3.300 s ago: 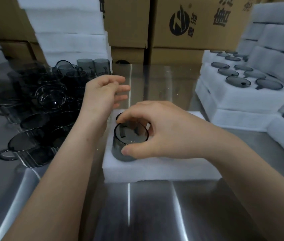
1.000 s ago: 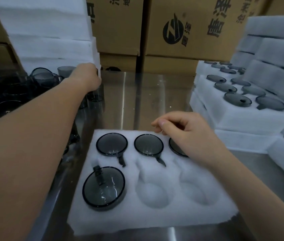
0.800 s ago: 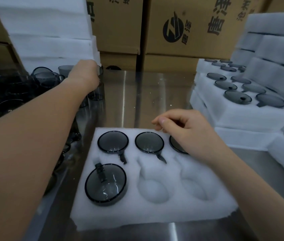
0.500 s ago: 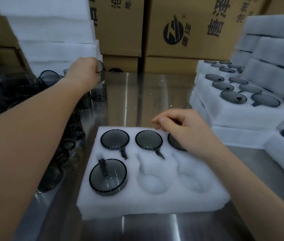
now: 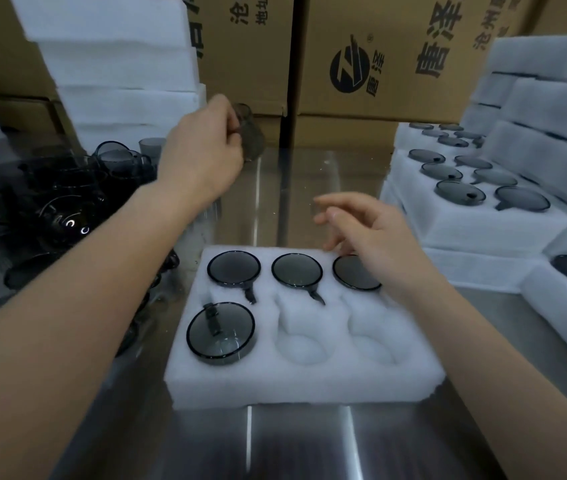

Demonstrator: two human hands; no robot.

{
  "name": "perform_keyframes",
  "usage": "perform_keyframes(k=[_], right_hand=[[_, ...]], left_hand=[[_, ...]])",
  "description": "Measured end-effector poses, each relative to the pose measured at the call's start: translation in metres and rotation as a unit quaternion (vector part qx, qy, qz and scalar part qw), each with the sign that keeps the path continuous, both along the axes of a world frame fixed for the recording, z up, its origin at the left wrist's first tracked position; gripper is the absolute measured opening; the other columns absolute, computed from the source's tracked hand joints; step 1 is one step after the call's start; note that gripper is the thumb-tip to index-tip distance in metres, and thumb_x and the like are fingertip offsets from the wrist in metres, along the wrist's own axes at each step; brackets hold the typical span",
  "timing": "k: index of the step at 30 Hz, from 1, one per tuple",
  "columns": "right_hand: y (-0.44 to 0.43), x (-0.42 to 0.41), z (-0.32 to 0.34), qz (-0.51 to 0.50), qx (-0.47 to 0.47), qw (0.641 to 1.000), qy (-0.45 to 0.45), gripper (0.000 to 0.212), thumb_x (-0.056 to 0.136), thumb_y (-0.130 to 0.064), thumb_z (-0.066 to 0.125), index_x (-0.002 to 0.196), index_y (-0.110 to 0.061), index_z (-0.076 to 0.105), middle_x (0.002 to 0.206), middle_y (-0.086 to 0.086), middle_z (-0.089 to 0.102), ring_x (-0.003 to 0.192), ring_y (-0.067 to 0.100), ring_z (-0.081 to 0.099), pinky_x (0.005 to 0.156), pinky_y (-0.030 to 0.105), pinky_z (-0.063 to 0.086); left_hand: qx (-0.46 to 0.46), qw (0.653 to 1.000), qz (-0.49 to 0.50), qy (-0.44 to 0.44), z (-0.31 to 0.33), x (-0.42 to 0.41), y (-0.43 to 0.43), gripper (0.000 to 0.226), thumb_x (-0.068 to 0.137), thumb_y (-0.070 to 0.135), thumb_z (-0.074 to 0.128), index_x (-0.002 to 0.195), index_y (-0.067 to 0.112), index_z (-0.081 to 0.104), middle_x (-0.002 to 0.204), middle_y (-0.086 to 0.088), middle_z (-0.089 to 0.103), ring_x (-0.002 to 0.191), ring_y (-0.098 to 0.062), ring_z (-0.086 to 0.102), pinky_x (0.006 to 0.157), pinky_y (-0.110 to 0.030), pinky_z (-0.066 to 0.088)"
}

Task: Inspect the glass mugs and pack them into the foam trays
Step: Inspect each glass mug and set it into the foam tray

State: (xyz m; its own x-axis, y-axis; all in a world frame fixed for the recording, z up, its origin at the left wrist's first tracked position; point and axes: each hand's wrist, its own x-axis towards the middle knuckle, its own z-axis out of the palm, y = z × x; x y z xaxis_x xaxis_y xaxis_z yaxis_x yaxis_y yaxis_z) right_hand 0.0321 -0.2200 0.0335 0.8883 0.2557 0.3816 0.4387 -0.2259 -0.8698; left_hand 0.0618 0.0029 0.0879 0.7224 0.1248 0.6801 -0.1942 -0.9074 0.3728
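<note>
Grips a smoky glass mug [image 5: 249, 133] with curled fingers of the left hand [image 5: 202, 157], up in the air at upper centre of frame. Holds the right hand [image 5: 375, 233] loose, fingers spread, above the far edge of the foam tray [image 5: 303, 386] at centre. Keeps four seated mugs [image 5: 221, 332] there: three along the back row, one front left.

I am looking down at a packing station in a warehouse or factory stockroom: brown cardboard cartons [image 5: 389, 74] printed with a logo and Chinese lettering stand stacked like a wall right behind a stainless-steel table [image 5: 310, 445]. Blank white foam trays [image 5: 112, 64] are piled at the back left, filled trays [image 5: 476, 220] on the right hold dark mugs in moulded pockets, and a part-filled tray [image 5: 303, 386] lies before me. Loose smoked glass mugs [image 5: 67, 188] crowd the table's left side, one item many times over.
</note>
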Motion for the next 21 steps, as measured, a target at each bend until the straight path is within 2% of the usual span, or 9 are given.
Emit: perform_keyframes(k=[2, 4, 6, 8, 12, 14, 16, 18, 21], right_hand=[[0.003, 0.000, 0.006, -0.009, 0.028, 0.999, 0.016, 0.024, 0.100, -0.016, 0.052, 0.112, -0.033, 0.061, 0.103, -0.004, 0.068, 0.065, 0.007, 0.065, 0.059, 0.019, 0.053], [0.006, -0.002, 0.010, -0.002, 0.033, 0.999, 0.033, 0.028, 0.101, -0.026, 0.051, 0.128, -0.034, 0.052, 0.113, -0.005, 0.063, 0.078, 0.010, 0.071, 0.071, 0.023, 0.058], [0.011, -0.004, 0.015, 0.036, 0.066, 0.995, 0.071, 0.035, 0.101, -0.035, 0.050, 0.136, -0.035, 0.046, 0.120, -0.002, 0.063, 0.089, 0.017, 0.073, 0.084, 0.031, 0.059], [0.014, -0.006, 0.021, 0.080, 0.100, 0.987, 0.101, 0.035, 0.102, -0.035, 0.049, 0.137, -0.028, 0.050, 0.123, 0.006, 0.066, 0.094, 0.025, 0.073, 0.089, 0.041, 0.057], [0.015, -0.008, 0.026, 0.121, 0.178, 0.968, 0.133, 0.031, 0.102, -0.020, 0.052, 0.132, -0.015, 0.057, 0.121, 0.016, 0.067, 0.100, 0.032, 0.071, 0.089, 0.046, 0.057], [0.015, -0.010, 0.022, 0.137, 0.238, 0.949, 0.154, 0.025, 0.101, -0.016, 0.053, 0.125, -0.012, 0.060, 0.116, 0.015, 0.069, 0.099, 0.031, 0.071, 0.085, 0.041, 0.058], [0.016, -0.013, 0.018, 0.142, 0.274, 0.935, 0.175, 0.018, 0.100, -0.015, 0.054, 0.117, -0.011, 0.060, 0.110, 0.013, 0.071, 0.095, 0.032, 0.071, 0.080, 0.037, 0.058], [0.017, -0.014, 0.015, 0.154, 0.287, 0.929, 0.179, 0.011, 0.100, -0.014, 0.053, 0.110, -0.011, 0.059, 0.107, 0.009, 0.072, 0.095, 0.032, 0.071, 0.076, 0.035, 0.057], [0.018, -0.015, 0.013, 0.157, 0.286, 0.930, 0.171, 0.006, 0.100, -0.016, 0.054, 0.095, -0.014, 0.058, 0.105, 0.009, 0.070, 0.091, 0.034, 0.072, 0.075, 0.041, 0.058]], left_hand=[[-0.007, 0.999, -0.038, -0.003, -0.007, -0.022, -0.019, 0.002, 0.093, 0.015, 0.051, 0.095, 0.015, 0.050, 0.088, -0.002, 0.059, 0.077, -0.022, 0.052, 0.062, -0.031, 0.035], [-0.005, 0.997, -0.081, -0.001, -0.013, -0.044, -0.034, 0.005, 0.093, 0.016, 0.053, 0.092, 0.018, 0.049, 0.082, 0.006, 0.055, 0.071, -0.013, 0.051, 0.059, -0.027, 0.036], [0.016, 0.992, -0.127, -0.006, -0.019, -0.062, -0.044, 0.007, 0.091, 0.016, 0.055, 0.091, 0.020, 0.049, 0.083, 0.008, 0.054, 0.074, -0.014, 0.052, 0.063, -0.029, 0.040], [0.050, 0.986, -0.154, -0.027, -0.025, -0.074, -0.051, 0.006, 0.090, 0.016, 0.056, 0.094, 0.018, 0.051, 0.090, 0.004, 0.056, 0.081, -0.019, 0.053, 0.068, -0.037, 0.045], [0.039, 0.983, -0.157, -0.083, -0.033, -0.082, -0.052, 0.014, 0.089, 0.017, 0.061, 0.101, 0.012, 0.058, 0.107, -0.003, 0.055, 0.090, -0.022, 0.055, 0.069, -0.043, 0.050], [-0.034, 0.980, -0.184, -0.069, -0.037, -0.080, -0.051, 0.035, 0.084, 0.019, 0.070, 0.116, 0.013, 0.056, 0.127, -0.005, 0.046, 0.106, -0.018, 0.055, 0.081, -0.037, 0.053], [-0.120, 0.970, -0.213, -0.015, -0.042, -0.077, -0.050, 0.069, 0.078, 0.022, 0.079, 0.137, 0.019, 0.043, 0.140, 0.000, 0.039, 0.122, -0.014, 0.050, 0.098, -0.024, 0.046], [-0.172, 0.960, -0.218, 0.029, -0.045, -0.073, -0.050, 0.081, 0.074, 0.023, 0.083, 0.142, 0.024, 0.039, 0.135, 0.010, 0.049, 0.122, -0.003, 0.051, 0.103, -0.018, 0.041], [-0.209, 0.945, -0.249, 0.026, -0.049, -0.072, -0.048, 0.061, 0.073, 0.018, 0.084, 0.124, 0.034, 0.054, 0.111, 0.020, 0.064, 0.106, 0.004, 0.060, 0.097, -0.021, 0.047]])
